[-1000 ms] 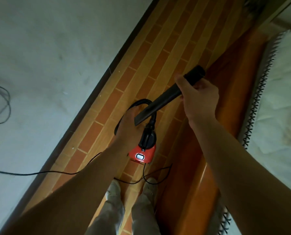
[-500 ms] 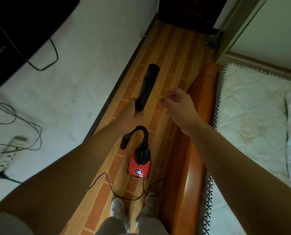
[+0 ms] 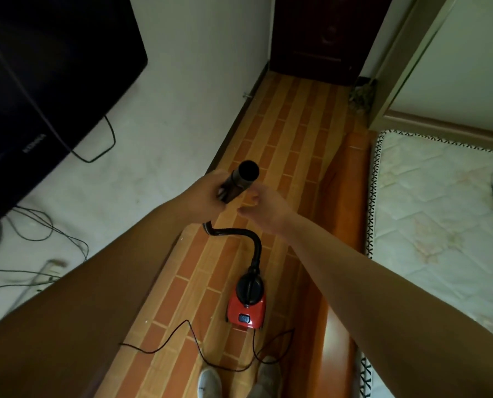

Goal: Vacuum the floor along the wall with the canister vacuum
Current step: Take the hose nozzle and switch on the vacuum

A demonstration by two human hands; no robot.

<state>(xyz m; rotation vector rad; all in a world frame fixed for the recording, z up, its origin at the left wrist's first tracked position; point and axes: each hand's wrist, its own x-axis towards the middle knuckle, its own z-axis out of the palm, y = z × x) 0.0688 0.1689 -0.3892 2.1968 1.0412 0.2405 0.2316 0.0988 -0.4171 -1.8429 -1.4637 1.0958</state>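
A small red canister vacuum [image 3: 246, 310] stands on the brick-patterned floor [image 3: 291, 145] in front of my feet. Its black hose [image 3: 239, 235] curves up from the canister toward my hands. My left hand [image 3: 208, 198] grips the black nozzle tube [image 3: 241, 179], whose open round end points up and away from me. My right hand [image 3: 264, 206] is just right of the tube, fingers loosely curled, touching or almost touching its lower part; it holds nothing that I can see. The white wall [image 3: 182, 110] runs along the left of the floor strip.
The vacuum's black power cord [image 3: 193, 340] loops over the floor near my shoes. A dark TV [image 3: 38, 81] hangs on the left wall with cables and a power strip [image 3: 48, 271] below. A wooden bed frame [image 3: 348, 196] and mattress [image 3: 440, 225] bound the right side. A dark door [image 3: 319, 35] ends the corridor.
The view has tilted up to show the corridor. My left hand has raised the tube so its open end faces up. My right hand let go of the tube, then came back close beside it.
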